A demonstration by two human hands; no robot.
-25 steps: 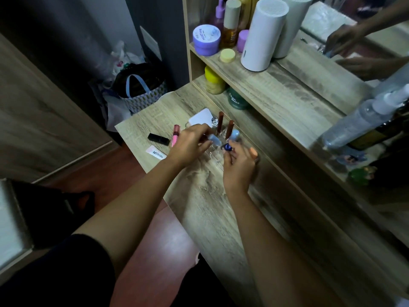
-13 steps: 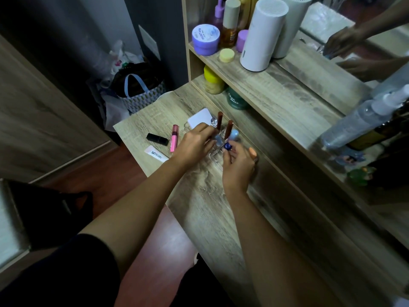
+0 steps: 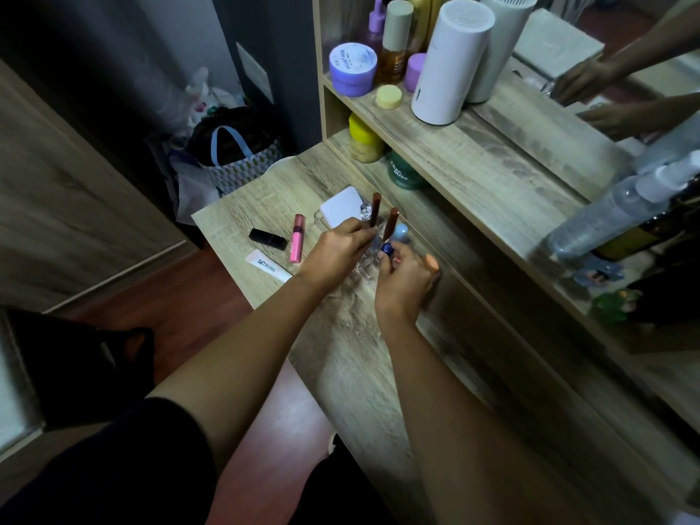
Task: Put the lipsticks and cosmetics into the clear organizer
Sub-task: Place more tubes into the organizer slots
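Head view: two brown tubes (image 3: 375, 208) upright in organizer (image 3: 365, 259) mid-desk (image 3: 341, 358), white compact (image 3: 341, 208) behind. Three left out, all lying flat: black lipstick (image 3: 267, 238), pink gloss (image 3: 297, 238), white tube (image 3: 268, 265). Left hand (image 3: 335, 252) covering organizer, grasp unclear. Right hand (image 3: 405, 282) pinching blue-capped tube (image 3: 387, 248)

My dim corner at the wooden vanity

I stand at a pale wood-grain tabletop (image 3: 341, 335) with a shelf (image 3: 473, 153) of the same wood raised along its right side and a mirror (image 3: 606, 70) behind that. Below me the floor (image 3: 212, 297) is reddish-brown wood. To my left runs a grey-brown wood-grain panel (image 3: 75, 191), and beyond it a dark grey wall (image 3: 265, 28) with a pale switch plate (image 3: 254, 72). The light is low, brightest on the shelf
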